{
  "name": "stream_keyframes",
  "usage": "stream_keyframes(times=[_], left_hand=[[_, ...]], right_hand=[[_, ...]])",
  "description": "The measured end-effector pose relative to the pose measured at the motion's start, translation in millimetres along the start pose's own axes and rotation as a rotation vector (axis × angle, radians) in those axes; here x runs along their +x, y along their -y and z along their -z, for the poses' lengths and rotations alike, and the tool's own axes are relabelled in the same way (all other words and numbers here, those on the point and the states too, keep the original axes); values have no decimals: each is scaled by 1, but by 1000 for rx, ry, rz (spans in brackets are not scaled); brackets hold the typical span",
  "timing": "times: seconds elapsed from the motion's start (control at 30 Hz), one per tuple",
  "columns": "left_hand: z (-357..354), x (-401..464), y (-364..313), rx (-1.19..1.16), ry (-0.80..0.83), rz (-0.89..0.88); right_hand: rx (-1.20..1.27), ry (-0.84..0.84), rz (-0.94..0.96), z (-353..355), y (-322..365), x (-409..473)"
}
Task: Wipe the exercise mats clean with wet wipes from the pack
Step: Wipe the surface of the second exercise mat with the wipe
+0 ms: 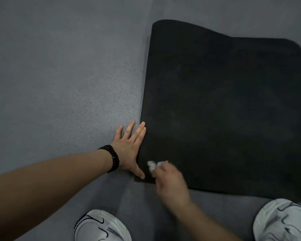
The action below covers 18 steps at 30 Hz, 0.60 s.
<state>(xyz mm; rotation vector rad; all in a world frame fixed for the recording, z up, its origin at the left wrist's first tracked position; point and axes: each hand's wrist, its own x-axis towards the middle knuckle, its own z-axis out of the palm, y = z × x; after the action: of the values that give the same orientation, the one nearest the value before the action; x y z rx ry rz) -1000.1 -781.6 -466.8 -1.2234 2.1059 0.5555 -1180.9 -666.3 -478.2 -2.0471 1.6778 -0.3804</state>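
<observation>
- Black mat (224,110) spread on grey carpet (59,75), near-left corner right in front of the white shoes (101,226); far edge bowed up in a soft wave, not lying fully flat.
- Left hand (129,146) flat and spread, fingers straight, resting on the carpet along the mat's left edge, thumb touching the near corner; beaded bracelet (112,160) on that wrist.
- Right hand (170,181) blurred, curled round a crumpled white wipe (154,166), wipe down on the mat close to the same corner.
- Pack of wipes not in view.
- Judged from the wavy far edge: thin, flexible, light sheet, likely to creep or ruck on carpet under a sideways stroke.
- Surface matte and finely textured, probably grippy against a damp wipe, so drag expected rather than glide.
- Best hold: flat palm pressing down on the edge or corner beside the stroke, not a pinch; lifting an edge would only fold it.
- Wipe itself soft, wet and limp, easily torn or balled up; better bunched under the fingertips, as now, with moderate pressure.
- Risk: shreds of wipe left on the rough surface, or the corner curling if rubbed toward the edge.
</observation>
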Motion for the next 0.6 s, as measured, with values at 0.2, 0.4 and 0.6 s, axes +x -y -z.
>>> stream_keyframes(times=[0.2, 0.4, 0.6], left_hand=[[2, -3, -7, -23, 12, 33], [3, -1, -8, -55, 30, 40], [5, -4, -15, -24, 26, 81]], right_hand=[[-20, -142, -119, -11, 16, -8], [-107, -123, -261, 14, -40, -37], [-146, -117, -52, -8, -14, -43]])
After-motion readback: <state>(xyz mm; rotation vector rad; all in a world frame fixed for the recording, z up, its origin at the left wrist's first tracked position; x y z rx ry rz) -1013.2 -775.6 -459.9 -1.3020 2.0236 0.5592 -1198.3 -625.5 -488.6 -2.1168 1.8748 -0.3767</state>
